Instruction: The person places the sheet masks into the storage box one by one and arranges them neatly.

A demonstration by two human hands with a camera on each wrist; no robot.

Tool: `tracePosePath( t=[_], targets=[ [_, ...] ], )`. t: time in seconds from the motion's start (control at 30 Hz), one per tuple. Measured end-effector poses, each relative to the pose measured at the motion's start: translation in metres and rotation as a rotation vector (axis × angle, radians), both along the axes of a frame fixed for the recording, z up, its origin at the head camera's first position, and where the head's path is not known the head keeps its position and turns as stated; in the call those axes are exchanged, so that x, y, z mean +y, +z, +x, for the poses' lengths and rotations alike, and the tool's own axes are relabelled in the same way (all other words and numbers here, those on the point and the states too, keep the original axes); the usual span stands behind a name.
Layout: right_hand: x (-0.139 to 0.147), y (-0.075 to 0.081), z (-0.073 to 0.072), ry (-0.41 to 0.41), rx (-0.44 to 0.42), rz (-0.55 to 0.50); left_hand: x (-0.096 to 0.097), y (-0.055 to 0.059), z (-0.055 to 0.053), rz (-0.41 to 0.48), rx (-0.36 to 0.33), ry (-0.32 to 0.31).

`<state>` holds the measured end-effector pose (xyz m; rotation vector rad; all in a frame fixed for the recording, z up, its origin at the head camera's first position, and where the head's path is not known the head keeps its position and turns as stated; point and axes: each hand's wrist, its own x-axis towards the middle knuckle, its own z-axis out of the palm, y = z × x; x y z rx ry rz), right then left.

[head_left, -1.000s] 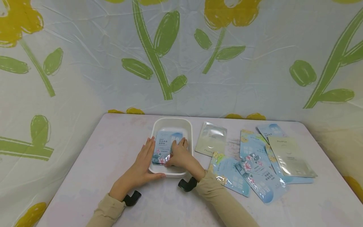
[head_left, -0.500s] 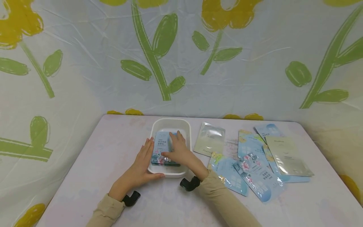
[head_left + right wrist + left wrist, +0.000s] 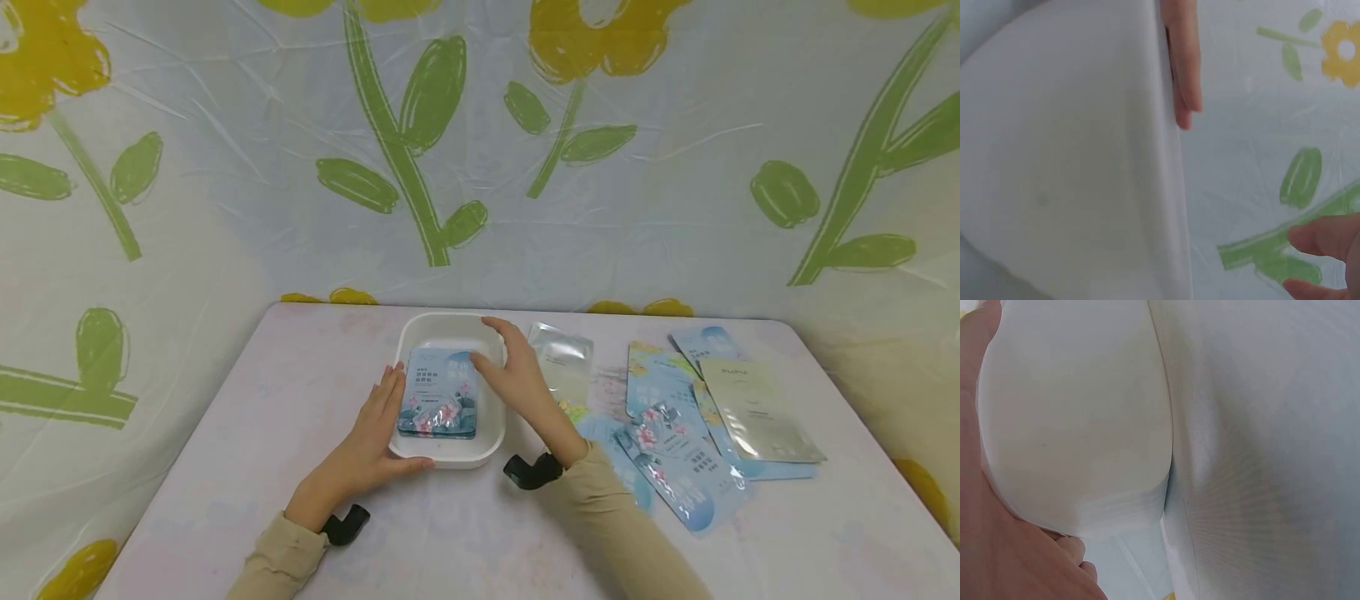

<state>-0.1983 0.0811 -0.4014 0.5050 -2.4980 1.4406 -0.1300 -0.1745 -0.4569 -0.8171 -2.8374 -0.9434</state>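
In the head view the right hand (image 3: 519,373), thumb and fingers apart, has left the packet stack (image 3: 438,396), which looks settled inside the white tray (image 3: 453,456); the left hand (image 3: 366,442) lies straight-fingered alongside. The left wrist view shows that hand against the tray; the right wrist view leaves the other's contact unclear.

Tray (image 3: 491,421) white. Stacked packets (image 3: 438,392) light blue, pink flowers. Foil sachets (image 3: 761,412) pale gold. Backdrop (image 3: 255,167) pale, yellow flowers, green leaves. Sleeves (image 3: 630,533) beige, wrist pieces (image 3: 532,472) black.
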Motion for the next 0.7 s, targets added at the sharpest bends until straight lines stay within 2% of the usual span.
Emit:
tracePosePath(
  t=[0.17, 0.37, 0.7],
  targets=[
    [0.023, 0.001, -0.007, -0.070, -0.003, -0.056, 0.000, -0.001, -0.001, -0.001, -0.003, 0.004],
    [0.052, -0.003, -0.015, -0.137, -0.099, -0.123, -0.001, -0.001, 0.000, 0.000, -0.013, 0.011],
    [0.094, -0.026, -0.027, -0.302, -0.229, -0.201, 0.000, 0.000, 0.001, -0.003, -0.043, 0.033]
  ],
)
